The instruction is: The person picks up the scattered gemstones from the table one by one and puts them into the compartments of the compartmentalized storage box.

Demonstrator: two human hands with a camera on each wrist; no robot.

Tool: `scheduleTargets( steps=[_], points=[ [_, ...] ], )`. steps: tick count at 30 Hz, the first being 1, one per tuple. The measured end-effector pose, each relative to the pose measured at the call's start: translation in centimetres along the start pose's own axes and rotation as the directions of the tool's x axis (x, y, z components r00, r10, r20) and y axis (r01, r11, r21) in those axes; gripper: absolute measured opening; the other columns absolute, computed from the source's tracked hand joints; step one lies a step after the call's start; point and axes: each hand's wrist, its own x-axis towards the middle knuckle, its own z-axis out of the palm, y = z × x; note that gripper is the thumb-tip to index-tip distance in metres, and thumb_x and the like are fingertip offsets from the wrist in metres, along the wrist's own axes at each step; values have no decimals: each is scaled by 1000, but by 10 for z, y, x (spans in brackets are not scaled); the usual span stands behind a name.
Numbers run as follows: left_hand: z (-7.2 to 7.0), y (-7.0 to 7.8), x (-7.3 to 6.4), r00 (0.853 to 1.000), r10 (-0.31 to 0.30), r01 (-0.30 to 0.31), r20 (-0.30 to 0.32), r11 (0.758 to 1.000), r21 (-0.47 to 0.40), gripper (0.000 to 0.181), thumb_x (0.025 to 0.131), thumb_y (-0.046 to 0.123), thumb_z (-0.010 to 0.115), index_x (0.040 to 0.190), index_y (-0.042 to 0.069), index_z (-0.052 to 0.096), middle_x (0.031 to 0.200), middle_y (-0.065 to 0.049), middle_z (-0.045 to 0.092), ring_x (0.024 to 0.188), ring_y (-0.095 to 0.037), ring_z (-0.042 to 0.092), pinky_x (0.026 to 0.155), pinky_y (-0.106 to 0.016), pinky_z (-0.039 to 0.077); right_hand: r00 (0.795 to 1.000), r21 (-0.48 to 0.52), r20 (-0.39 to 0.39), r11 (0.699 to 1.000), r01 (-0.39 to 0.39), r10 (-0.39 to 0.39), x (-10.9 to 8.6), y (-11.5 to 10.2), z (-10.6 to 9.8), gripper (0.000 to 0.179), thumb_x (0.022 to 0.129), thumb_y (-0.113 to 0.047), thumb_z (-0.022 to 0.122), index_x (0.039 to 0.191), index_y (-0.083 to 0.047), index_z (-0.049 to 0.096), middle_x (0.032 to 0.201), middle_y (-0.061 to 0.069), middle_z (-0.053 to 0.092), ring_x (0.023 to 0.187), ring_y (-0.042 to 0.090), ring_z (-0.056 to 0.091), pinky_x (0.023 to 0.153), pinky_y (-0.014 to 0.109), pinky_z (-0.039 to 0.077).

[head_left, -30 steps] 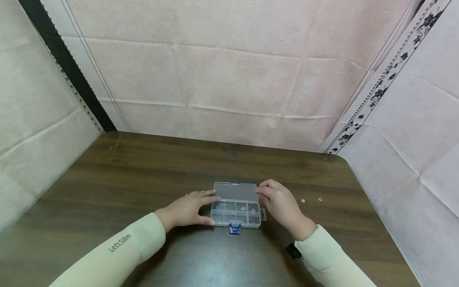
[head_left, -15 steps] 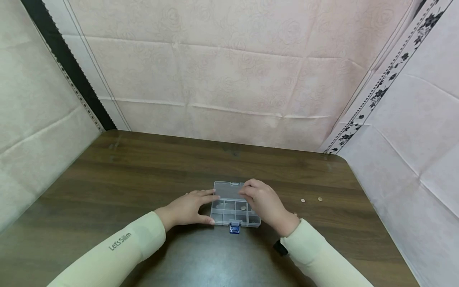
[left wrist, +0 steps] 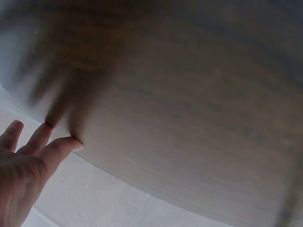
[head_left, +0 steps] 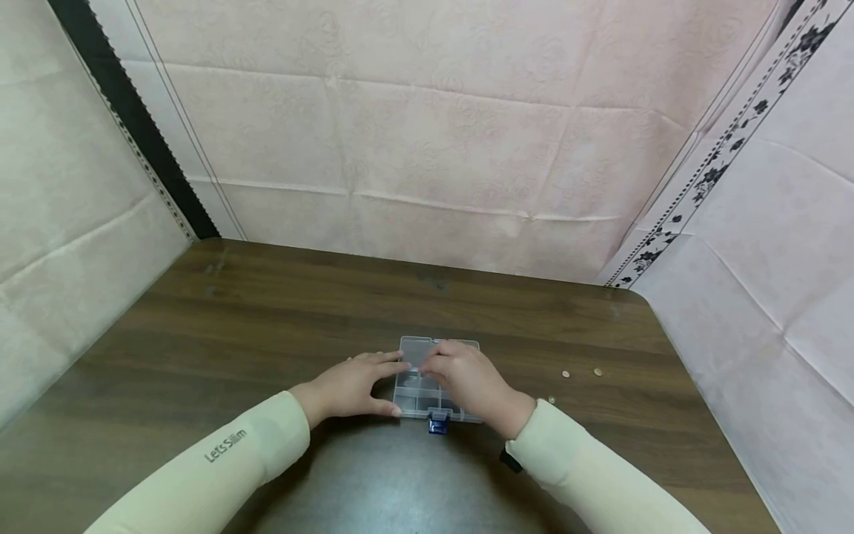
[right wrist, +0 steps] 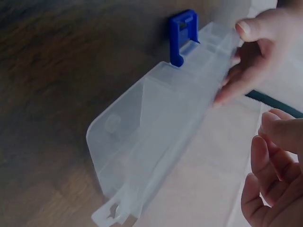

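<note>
A clear plastic compartment box (head_left: 407,403) lies on the table with its lid (head_left: 415,348) folded back and a blue clasp (head_left: 438,424) at its front. My left hand (head_left: 353,386) rests along the box's left end, fingers and thumb spread and fairly straight, thumb at the front corner. Above the left compartments hovers my right hand (head_left: 467,378), thumb and index fingertips (right wrist: 267,120) pinched together. A tiny pale disc seems to be between them, nearly all hidden. The right wrist view shows a round piece (right wrist: 112,124) inside an end compartment. My right hand covers several compartments.
To the right of the box, small pale discs like buttons lie on the brown wooden table (head_left: 300,297): one disc (head_left: 565,374), another disc (head_left: 597,371), and a tiny piece (head_left: 551,400) beside the right sleeve. Light cloth (head_left: 414,148) hangs around the table's back and sides.
My right hand has moved left from the box's right edge to over its left compartments, fingertips still pinched. The left hand stays at the left end.
</note>
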Motion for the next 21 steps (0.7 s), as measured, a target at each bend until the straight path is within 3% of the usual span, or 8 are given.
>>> scheduleTargets(
  steps=[6,21],
  points=[
    [0,-1,-1,1000,-2,2,4,1000,-9,76,82,58,68,147,28,43,156,2,32,140,-34,32,106,-64,28,998,-39,39,998,47,-45,7,-3,3,13,82,-3,75,94,-6,76,90,2,65,81,13,64,73,23,54],
    [0,-1,0,1000,-5,5,10,1000,-12,77,81,59,68,147,29,42,156,2,31,141,-34,31,105,-65,28,983,-47,180,999,-7,15,17,-6,2,14,86,-4,72,98,-10,76,95,0,65,88,12,65,78,25,54]
  ],
)
